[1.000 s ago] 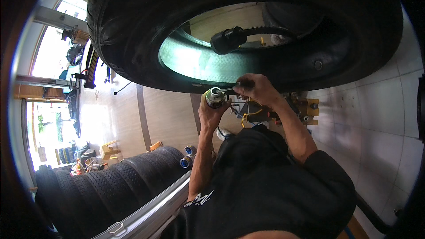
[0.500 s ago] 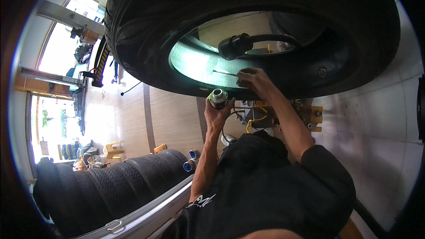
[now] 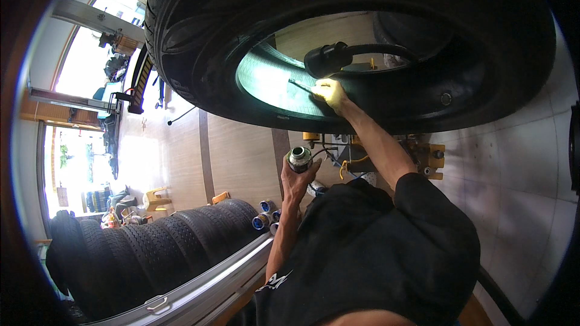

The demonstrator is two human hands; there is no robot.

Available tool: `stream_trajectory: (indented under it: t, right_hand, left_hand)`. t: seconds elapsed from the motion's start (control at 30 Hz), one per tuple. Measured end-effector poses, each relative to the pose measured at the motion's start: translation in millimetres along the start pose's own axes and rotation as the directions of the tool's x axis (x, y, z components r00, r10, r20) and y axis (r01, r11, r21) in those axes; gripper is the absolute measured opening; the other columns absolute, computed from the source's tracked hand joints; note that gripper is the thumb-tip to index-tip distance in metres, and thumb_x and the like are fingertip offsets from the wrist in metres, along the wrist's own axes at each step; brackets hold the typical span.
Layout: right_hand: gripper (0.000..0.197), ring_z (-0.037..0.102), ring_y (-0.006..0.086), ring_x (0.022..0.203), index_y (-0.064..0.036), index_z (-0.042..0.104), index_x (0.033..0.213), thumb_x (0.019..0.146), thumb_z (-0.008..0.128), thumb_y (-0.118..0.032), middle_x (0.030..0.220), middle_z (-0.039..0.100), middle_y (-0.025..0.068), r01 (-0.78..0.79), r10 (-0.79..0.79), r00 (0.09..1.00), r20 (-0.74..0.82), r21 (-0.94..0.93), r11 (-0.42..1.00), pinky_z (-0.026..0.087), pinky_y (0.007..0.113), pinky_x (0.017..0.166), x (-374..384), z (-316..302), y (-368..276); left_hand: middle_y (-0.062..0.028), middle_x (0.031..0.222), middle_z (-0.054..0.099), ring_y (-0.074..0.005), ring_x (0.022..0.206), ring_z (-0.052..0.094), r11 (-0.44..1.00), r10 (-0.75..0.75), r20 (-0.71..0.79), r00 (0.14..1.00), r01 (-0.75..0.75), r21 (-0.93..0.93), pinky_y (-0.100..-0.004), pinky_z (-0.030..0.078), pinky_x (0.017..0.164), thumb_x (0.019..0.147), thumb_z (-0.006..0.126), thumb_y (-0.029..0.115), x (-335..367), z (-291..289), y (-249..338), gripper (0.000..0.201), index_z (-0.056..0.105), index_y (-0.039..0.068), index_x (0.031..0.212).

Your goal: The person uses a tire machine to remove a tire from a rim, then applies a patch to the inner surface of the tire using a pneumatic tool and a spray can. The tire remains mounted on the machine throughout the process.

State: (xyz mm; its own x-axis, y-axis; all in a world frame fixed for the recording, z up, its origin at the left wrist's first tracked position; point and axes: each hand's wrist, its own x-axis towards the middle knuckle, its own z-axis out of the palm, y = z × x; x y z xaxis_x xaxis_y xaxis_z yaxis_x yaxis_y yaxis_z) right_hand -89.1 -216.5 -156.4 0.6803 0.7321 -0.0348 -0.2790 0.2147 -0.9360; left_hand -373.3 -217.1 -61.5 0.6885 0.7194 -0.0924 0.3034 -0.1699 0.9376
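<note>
The right hand (image 3: 329, 92) reaches up inside the large black rubber tyre (image 3: 362, 42), fingers pinched closed on a thin dark brush-like stick (image 3: 300, 84) whose long axis runs up-left from the knuckles, tip on the lit inner liner. Lower down, the left hand (image 3: 298, 176) grips a small round metal can (image 3: 299, 159), mouth upward, directly beneath the tyre's near bead.

Right hand up into the lit tyre, left hand lower with the can

Right hand (image 3: 329, 92) risen from beside the small can (image 3: 299, 159) at the tyre's lower rim, now reaching inside the big black tyre (image 3: 199, 42) with a thin brush-like tool (image 3: 300, 85) against the lit inner wall, just under the black lamp (image 3: 329, 58). Left hand (image 3: 297, 178) dropped a little, well apart from the right, can now clear below the tyre edge. Tyre larger in view, row of stacked tyres (image 3: 151, 241) slid lower left.
</note>
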Motion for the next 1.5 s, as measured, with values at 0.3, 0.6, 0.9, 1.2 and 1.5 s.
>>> stream_trajectory:
  t: [0.3,0.6,0.9,1.2,1.5]
  right_hand:
    - [0.015,0.053,0.0097,0.063,0.0015,0.068,0.076,0.084,0.067,-0.012,0.066,0.061,0.0014,-0.027,0.034,0.999,0.031,-0.207,0.978,0.044,0.026,0.060,4.1,3.5,-0.6]
    - [0.014,0.054,0.0089,0.065,0.0017,0.069,0.082,0.087,0.065,-0.012,0.072,0.063,0.0030,0.047,-0.055,0.998,-0.026,-0.244,0.969,0.044,0.025,0.061,6.4,-3.5,-8.5]
    - [0.021,0.056,0.0126,0.067,0.0012,0.069,0.087,0.080,0.070,-0.018,0.072,0.066,0.0093,0.086,-0.080,0.996,0.032,-0.440,0.894,0.047,0.031,0.064,2.7,-7.5,-10.9]
    - [0.017,0.058,0.0116,0.071,0.0017,0.070,0.092,0.082,0.069,-0.013,0.077,0.067,0.0087,0.190,-0.134,0.979,0.155,-0.438,0.879,0.046,0.028,0.066,1.0,-6.7,-20.4]
    - [0.039,0.066,0.0206,0.076,0.0049,0.068,0.102,0.076,0.076,-0.023,0.087,0.071,0.0171,0.103,-0.036,0.993,0.116,-0.647,0.755,0.050,0.032,0.072,-10.0,-0.8,-37.2]
  left_hand:
    - [-0.0087,0.098,0.063,-0.0159,0.086,0.061,0.996,-0.093,0.039,0.995,0.094,-0.011,-0.0291,0.052,0.077,0.070,0.086,0.027,-15.2,-10.0,3.2,0.062,0.052,0.001,0.115]
    - [-0.0101,0.100,0.066,-0.0163,0.091,0.062,0.993,0.024,0.014,1.000,-0.025,0.112,-0.0313,0.053,0.083,0.068,0.088,0.021,-24.4,-9.7,40.2,0.065,0.051,0.000,0.117]
    - [-0.0092,0.100,0.065,-0.0148,0.092,0.062,0.992,0.024,-0.001,1.000,-0.023,0.122,-0.0303,0.053,0.083,0.068,0.088,0.019,-31.8,-13.1,26.4,0.065,0.051,0.000,0.117]
    - [-0.0092,0.101,0.065,-0.0151,0.092,0.062,0.995,0.005,0.006,1.000,-0.005,0.100,-0.0304,0.053,0.083,0.068,0.088,0.018,-34.0,-12.4,31.0,0.064,0.052,0.000,0.117]
    - [-0.0094,0.100,0.065,-0.0155,0.092,0.062,0.996,0.010,-0.002,1.000,-0.010,0.091,-0.0306,0.053,0.083,0.068,0.088,0.019,-31.5,-12.3,18.0,0.064,0.052,0.000,0.117]
